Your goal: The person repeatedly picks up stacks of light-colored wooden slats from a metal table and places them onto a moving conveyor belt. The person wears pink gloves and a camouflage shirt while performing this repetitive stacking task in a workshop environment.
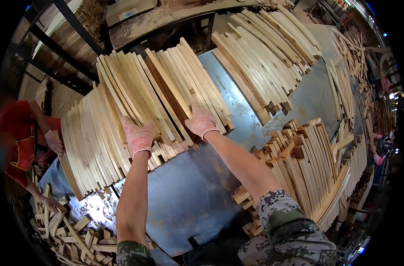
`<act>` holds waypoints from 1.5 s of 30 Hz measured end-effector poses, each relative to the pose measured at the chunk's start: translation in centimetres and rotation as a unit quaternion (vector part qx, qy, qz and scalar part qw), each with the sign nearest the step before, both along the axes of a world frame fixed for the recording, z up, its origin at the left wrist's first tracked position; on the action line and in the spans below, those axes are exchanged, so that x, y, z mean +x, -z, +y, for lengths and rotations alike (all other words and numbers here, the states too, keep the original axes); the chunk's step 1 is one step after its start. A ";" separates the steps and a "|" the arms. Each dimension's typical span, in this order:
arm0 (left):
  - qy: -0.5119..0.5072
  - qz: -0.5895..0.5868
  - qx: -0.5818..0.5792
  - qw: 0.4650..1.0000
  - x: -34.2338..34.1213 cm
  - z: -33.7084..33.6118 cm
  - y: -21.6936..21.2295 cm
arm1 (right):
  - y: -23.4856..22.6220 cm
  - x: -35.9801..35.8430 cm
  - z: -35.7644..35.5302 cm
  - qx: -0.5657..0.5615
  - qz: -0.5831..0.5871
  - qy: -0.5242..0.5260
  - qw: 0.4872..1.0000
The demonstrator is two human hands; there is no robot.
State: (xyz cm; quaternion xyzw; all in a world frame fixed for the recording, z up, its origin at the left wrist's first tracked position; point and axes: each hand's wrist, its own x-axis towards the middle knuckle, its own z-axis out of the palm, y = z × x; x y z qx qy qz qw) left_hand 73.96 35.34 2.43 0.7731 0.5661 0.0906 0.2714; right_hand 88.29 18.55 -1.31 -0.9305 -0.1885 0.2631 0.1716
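Observation:
A row of pale wooden strips (93,137) lies side by side across a metal table. My left hand (139,135), in a pink-and-white glove, grips the near ends of several strips in the middle of that row. My right hand (202,120), gloved alike, is closed around the near end of one strip (168,82) that lies slanted and slightly raised. A dark gap runs just left of that strip. More strips (197,75) lie against it on the right, close to my right hand. The fingertips of both hands are partly hidden among the wood.
The metal table (184,195) shows bare in front of me. Another group of strips (264,57) lies at the far right, and stacked pieces (304,164) stand near my right forearm. Short offcuts (77,239) heap at the lower left. A person in red (22,137) works at the left.

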 end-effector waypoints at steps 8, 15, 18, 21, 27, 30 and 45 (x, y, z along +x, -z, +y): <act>0.025 0.025 -0.001 0.999 -1.8 -0.9 -1.5 | -2.1 1.0 -2.4 0.003 0.108 -0.061 0.992; 0.055 0.030 -0.027 0.998 -9.8 -4.5 0.0 | -2.7 -1.3 -3.0 0.068 -0.003 0.018 0.998; 0.042 -0.094 -0.114 0.988 -14.2 -3.4 2.9 | -2.4 -3.1 -2.7 0.136 -0.041 0.030 0.989; -0.035 -0.383 -0.342 0.857 -16.3 -6.3 -1.0 | -8.3 -5.4 -3.2 0.203 0.054 0.021 0.978; 0.125 -0.348 -0.356 0.858 -20.7 -15.5 -9.8 | -13.4 -13.6 -5.6 0.469 -0.072 0.179 0.862; 0.262 -0.326 -0.291 0.861 -21.7 -17.7 -7.2 | -21.4 -20.3 -12.4 0.574 -0.173 0.130 0.790; 0.639 -0.026 -0.136 0.757 -17.5 -53.1 -14.6 | -27.5 -37.4 -51.0 0.227 -0.388 0.431 0.782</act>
